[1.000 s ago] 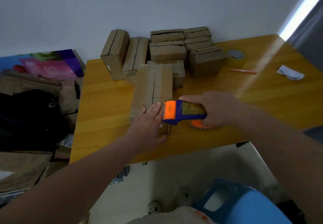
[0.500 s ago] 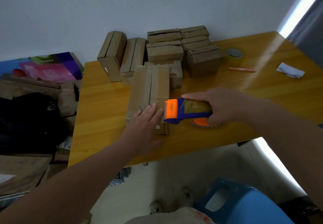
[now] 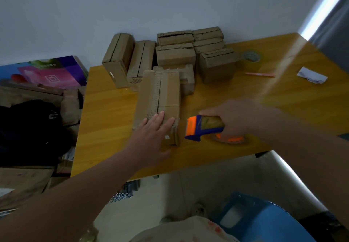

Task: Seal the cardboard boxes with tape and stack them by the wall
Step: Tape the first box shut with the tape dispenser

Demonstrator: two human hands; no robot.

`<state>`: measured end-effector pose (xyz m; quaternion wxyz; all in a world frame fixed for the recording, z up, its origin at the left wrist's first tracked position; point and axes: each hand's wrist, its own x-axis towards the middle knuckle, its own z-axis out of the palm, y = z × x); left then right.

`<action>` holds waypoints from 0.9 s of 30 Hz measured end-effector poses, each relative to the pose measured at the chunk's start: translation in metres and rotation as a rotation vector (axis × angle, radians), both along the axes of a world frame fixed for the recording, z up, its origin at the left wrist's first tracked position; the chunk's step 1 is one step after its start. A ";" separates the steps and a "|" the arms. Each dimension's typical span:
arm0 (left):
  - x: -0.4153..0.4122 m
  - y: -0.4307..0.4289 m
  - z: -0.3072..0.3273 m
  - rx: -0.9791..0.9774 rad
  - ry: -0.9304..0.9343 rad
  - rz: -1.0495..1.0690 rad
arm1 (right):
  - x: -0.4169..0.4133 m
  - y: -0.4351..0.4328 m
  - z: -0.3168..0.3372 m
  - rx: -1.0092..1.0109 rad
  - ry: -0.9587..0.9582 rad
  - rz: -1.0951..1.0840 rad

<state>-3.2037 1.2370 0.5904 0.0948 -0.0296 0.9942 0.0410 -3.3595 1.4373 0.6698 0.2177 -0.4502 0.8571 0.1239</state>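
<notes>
On a yellow table (image 3: 105, 109) against a pale wall (image 3: 170, 5), the left hand (image 3: 151, 137) lays straight fingers on a cardboard box (image 3: 160, 90) while the right hand (image 3: 241, 118) curls around a tape dispenser (image 3: 204, 126).

Brown cardboard boxes (image 3: 159, 98) sit on a yellow-orange wooden table (image 3: 105, 113), beside an orange-and-blue tape dispenser (image 3: 204, 128), a seemingly pink pen (image 3: 259, 74) and a blue stool (image 3: 264, 221).

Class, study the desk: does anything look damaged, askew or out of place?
Yes. The long brown cardboard box under the left hand has a ragged, perforated seam along its top. The smaller brown box behind it shows torn flaps. A crumpled white paper lies loose on the yellow wooden table, far right.
</notes>
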 end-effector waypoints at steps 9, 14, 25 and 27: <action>-0.002 0.005 0.002 -0.034 -0.035 0.015 | -0.004 -0.049 0.006 0.131 -0.067 0.021; -0.002 0.006 0.004 -0.029 -0.045 0.019 | -0.018 -0.059 0.005 0.170 -0.313 -0.125; -0.003 0.007 0.005 -0.028 -0.042 0.016 | -0.018 -0.056 -0.015 0.373 -0.407 -0.163; -0.003 0.004 0.004 -0.028 -0.032 0.016 | -0.009 -0.058 -0.036 0.447 -0.390 -0.140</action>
